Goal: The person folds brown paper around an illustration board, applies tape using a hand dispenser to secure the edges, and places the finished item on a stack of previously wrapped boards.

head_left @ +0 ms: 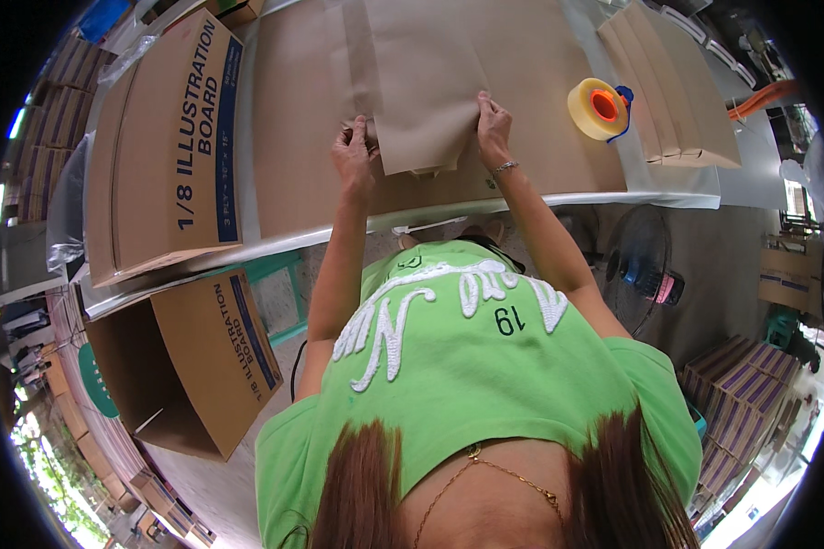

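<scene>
A sheet of brown kraft paper (426,82) lies over the table in front of me, its near edge curling and overhanging something brown below that I cannot make out. At its left side my left hand (352,154) is closed, thumb and fingers pinching a brown paper edge. My right hand (493,130), with a bracelet at the wrist, pinches the sheet's right edge. To the right of that hand stands a roll of clear yellowish tape (599,109) with an orange core and a blue part on its side.
Brown cardboard (293,146) covers the table under the paper. A large closed carton (160,146) stands on the left, and an open carton (215,357) sits lower beside it. Flat brown paper packs (673,91) are stacked at right. A fan (639,261) stands below the table's right side.
</scene>
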The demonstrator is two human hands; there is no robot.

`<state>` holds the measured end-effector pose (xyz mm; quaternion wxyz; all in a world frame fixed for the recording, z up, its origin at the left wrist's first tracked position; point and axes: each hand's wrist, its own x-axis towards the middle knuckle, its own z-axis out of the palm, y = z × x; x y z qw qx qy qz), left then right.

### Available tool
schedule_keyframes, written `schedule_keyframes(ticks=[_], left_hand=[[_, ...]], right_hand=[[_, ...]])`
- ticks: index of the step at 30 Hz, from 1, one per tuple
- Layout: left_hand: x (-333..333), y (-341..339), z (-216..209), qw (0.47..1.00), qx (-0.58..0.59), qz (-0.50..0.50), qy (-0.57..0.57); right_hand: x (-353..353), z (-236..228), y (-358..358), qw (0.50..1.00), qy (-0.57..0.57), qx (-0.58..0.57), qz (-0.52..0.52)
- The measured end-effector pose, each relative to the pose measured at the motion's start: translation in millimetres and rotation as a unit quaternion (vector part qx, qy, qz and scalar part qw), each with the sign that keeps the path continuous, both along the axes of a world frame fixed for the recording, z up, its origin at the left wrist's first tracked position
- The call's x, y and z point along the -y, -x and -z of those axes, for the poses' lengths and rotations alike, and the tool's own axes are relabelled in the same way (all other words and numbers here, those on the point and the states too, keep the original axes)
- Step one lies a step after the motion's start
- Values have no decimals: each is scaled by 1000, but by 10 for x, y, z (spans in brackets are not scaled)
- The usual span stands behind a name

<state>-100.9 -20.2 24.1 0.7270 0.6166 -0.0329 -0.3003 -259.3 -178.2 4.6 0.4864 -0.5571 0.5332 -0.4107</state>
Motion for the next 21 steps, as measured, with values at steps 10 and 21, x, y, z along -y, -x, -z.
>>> schedule_keyframes(ticks=[10, 21], left_hand=[[-56, 34, 92, 996, -61, 54, 47], [-143, 75, 3, 994, -76, 68, 37]], right_hand=[[-313, 3, 215, 991, -62, 71, -95], [-745, -232, 318, 971, -137, 131, -145]])
